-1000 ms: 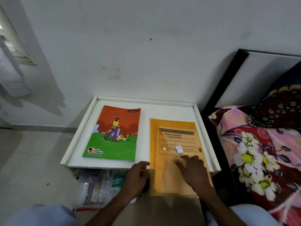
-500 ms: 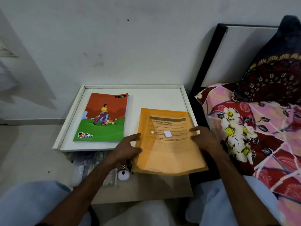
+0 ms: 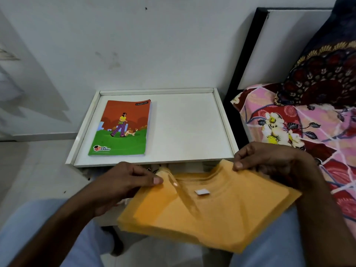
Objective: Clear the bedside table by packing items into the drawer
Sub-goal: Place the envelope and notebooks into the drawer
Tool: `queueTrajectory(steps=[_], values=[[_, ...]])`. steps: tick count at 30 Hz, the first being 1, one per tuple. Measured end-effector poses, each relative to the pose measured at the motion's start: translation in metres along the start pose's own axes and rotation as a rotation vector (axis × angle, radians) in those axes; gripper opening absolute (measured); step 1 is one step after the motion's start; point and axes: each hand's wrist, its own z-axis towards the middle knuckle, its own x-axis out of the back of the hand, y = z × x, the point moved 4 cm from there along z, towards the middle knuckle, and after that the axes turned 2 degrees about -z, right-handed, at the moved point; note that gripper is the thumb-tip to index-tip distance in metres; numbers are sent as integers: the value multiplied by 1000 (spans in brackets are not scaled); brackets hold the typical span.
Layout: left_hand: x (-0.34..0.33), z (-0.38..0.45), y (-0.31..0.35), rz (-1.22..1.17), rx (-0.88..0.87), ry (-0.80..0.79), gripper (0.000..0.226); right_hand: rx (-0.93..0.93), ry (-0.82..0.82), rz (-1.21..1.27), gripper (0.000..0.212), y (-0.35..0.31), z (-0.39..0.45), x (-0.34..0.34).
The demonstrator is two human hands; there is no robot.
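The orange folder is held off the worktop, in front of it and above the person's lap, its far edge bent. The left hand pinches its far left corner, thumb on top; the right hand pinches its far right edge. A notebook lies flat on the worktop's left half. A floral bedspread lies just right of the worktop.

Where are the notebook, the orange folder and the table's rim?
notebook (image 3: 123, 128): head view, middle of its cover.
orange folder (image 3: 221, 214): head view, bare middle of its front.
table rim (image 3: 156, 90): head view, back edge by the wall.
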Motion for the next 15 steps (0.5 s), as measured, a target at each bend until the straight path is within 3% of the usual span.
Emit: queueTrajectory(steps=[6, 11, 15], values=[[-17, 26, -32, 79, 12, 92, 8, -233, -20, -162, 21, 19, 34, -22], [-20, 84, -61, 340, -85, 270, 11, -364, 243, -629, 15, 42, 75, -19], [-26, 144, -95, 469, -105, 290, 31, -512, 407, -728, 12, 70, 116, -20]])
